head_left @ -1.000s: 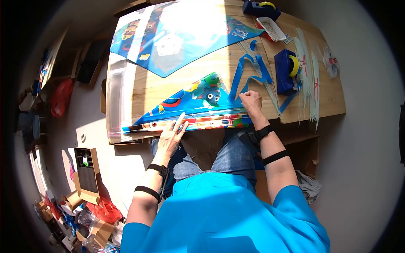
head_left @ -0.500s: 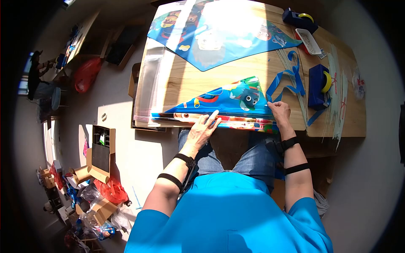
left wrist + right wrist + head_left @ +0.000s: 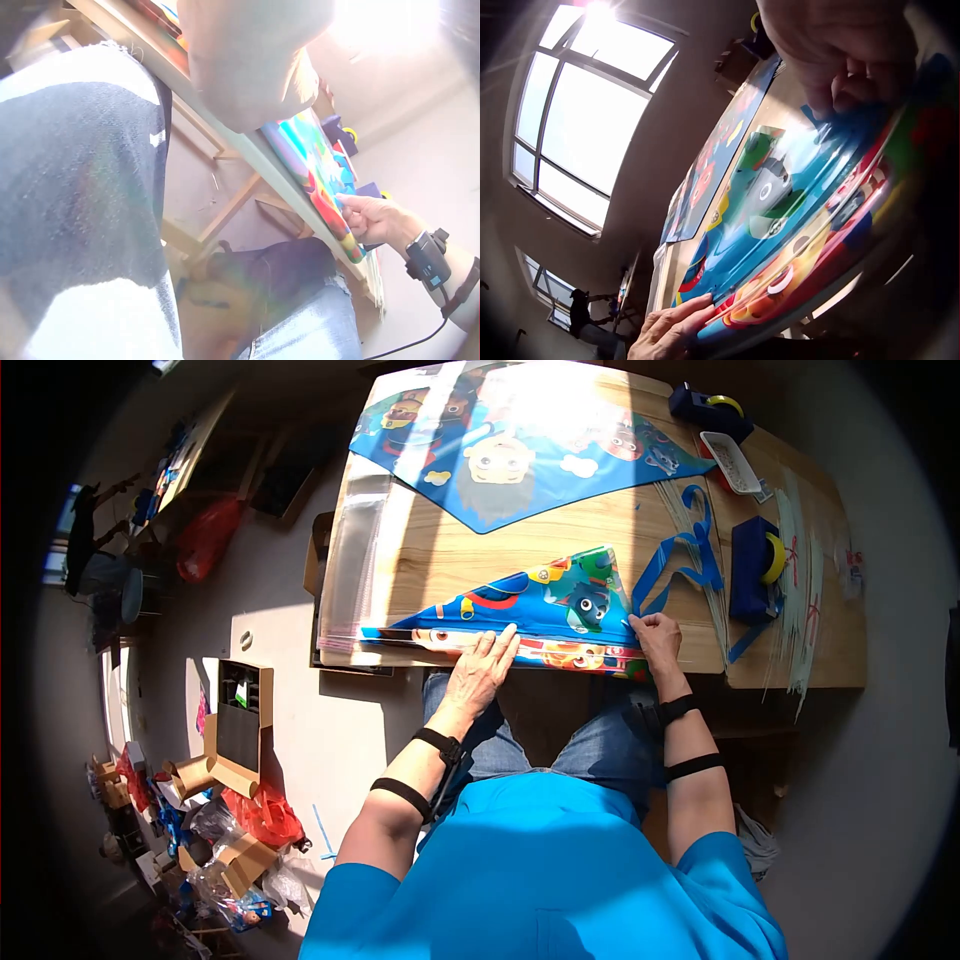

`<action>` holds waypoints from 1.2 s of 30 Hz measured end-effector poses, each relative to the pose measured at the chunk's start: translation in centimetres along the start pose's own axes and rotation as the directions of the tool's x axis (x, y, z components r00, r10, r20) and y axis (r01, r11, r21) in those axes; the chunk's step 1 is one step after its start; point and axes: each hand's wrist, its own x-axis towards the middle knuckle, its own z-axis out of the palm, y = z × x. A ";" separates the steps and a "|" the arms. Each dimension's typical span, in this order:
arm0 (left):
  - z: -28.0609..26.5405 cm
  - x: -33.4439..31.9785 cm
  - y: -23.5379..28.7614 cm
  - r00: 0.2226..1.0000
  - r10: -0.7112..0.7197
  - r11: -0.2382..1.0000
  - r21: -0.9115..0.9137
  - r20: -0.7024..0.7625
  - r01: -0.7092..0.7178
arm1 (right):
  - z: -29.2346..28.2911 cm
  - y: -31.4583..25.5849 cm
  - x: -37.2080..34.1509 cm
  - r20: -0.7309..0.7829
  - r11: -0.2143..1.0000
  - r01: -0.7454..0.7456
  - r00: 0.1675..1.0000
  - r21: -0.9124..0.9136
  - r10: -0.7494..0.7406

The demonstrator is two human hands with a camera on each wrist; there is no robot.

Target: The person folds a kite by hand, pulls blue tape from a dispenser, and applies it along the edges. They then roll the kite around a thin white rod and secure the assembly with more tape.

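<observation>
A folded, glossy blue sheet with cartoon prints (image 3: 520, 605) lies along the table's front edge. My left hand (image 3: 480, 672) rests on its rolled front band with the fingers spread. At the sheet's right end, my right hand (image 3: 660, 644) pinches the edge between thumb and curled fingers. The right wrist view shows these curled fingers close up, the right hand (image 3: 844, 52) at the blue edge, and a thin pale rod (image 3: 810, 256) along the fold. In the left wrist view the left hand's fingertips are hidden; the right hand (image 3: 375, 219) appears beyond.
A larger printed blue sheet (image 3: 500, 470) lies farther back. To the right are blue ribbon (image 3: 655, 565), thin sticks (image 3: 798, 580), two tape dispensers (image 3: 750, 575) and a white tray (image 3: 730, 463). Clear plastic (image 3: 350, 575) lies at left; boxes and bags are on the floor.
The head view has swung, shifting the table rightward in it. My right hand has come slightly nearer my body with the sheet's right edge. The left hand stays on the front band.
</observation>
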 end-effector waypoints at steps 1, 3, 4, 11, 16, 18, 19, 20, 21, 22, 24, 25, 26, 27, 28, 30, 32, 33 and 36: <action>0.2 0.0 -0.1 1.000 0.007 1.000 -0.007 -0.004 -0.007 | -0.6 -0.4 -0.3 0.008 0.994 -0.066 0.998 0.091 0.066; 0.1 0.0 -0.4 1.000 0.025 0.999 0.022 0.002 -0.025 | -1.7 -0.9 -0.8 -0.013 0.965 -0.135 0.990 0.226 0.142; -0.3 0.0 -0.4 0.999 0.029 0.998 0.061 0.015 -0.030 | -2.2 -0.7 -0.8 -0.037 0.953 -0.141 0.987 0.269 0.156; -0.9 0.4 -0.6 0.999 0.043 0.999 -0.031 0.018 -0.043 | -4.0 -1.4 -0.8 -0.112 0.988 -0.151 0.981 0.040 0.155; -1.4 0.5 -0.6 0.999 0.031 0.989 -0.146 0.026 -0.027 | -1.6 -1.7 1.8 -0.340 0.984 -0.150 0.934 -0.095 0.110; -1.5 0.5 -0.8 0.999 0.036 0.985 -0.171 0.037 -0.029 | -2.4 -2.4 2.5 0.138 0.942 -0.223 0.971 0.252 0.193; -1.4 0.5 -0.8 0.999 0.035 0.980 -0.197 0.017 -0.031 | -2.4 -2.4 2.7 0.151 0.922 -0.188 0.978 0.339 0.144; -1.4 0.5 -0.9 0.999 0.038 0.980 -0.196 0.012 -0.035 | -2.6 -2.4 2.8 0.146 0.922 -0.185 0.979 0.341 0.143; -1.5 0.5 -0.9 0.999 0.035 0.977 -0.210 0.015 -0.031 | -2.7 -2.2 3.0 0.176 0.913 -0.110 0.983 0.394 0.042; -1.5 0.6 -0.9 0.999 0.029 0.974 -0.224 0.019 -0.024 | -2.8 -1.9 3.2 0.203 0.894 -0.037 0.977 0.446 -0.060; -1.5 0.6 -0.9 1.000 0.027 0.974 -0.224 0.007 -0.024 | -3.2 -1.7 2.8 0.173 0.889 -0.057 0.985 0.454 -0.026; -1.5 0.5 -0.9 1.000 0.025 0.972 -0.234 0.005 -0.023 | -3.6 -1.9 2.5 0.172 0.875 -0.176 0.979 0.452 0.108; -1.4 0.5 -0.9 1.000 0.022 0.970 -0.243 0.003 -0.021 | -3.9 -2.2 2.3 0.170 0.844 -0.292 0.956 0.449 0.240; -1.5 0.6 -0.9 1.000 0.018 0.970 -0.244 0.003 -0.017 | -3.5 -1.8 2.5 0.173 0.846 -0.291 0.956 0.447 0.238; -1.5 0.5 -1.0 1.000 0.013 0.964 -0.265 0.003 -0.012 | -2.7 -1.0 2.5 0.047 0.802 -0.245 0.964 0.544 0.262; -1.4 0.4 -0.9 1.000 0.006 0.958 -0.287 0.003 -0.005 | -2.3 -0.3 2.2 -0.077 0.755 -0.183 0.953 0.630 0.294; -1.3 0.4 -1.0 1.000 -0.002 0.953 -0.304 0.024 0.009 | -3.1 -1.4 0.5 -0.521 0.999 -0.036 0.853 0.013 0.037; -1.4 0.4 -1.0 1.000 0.000 0.953 -0.302 0.020 0.006 | -3.7 -2.1 -0.1 -0.243 0.971 -0.175 0.946 0.165 0.213; -1.7 0.6 -0.8 1.000 0.004 0.958 -0.287 0.027 0.004 | -2.2 -3.3 -1.7 -0.111 0.990 -0.103 0.990 -0.100 0.091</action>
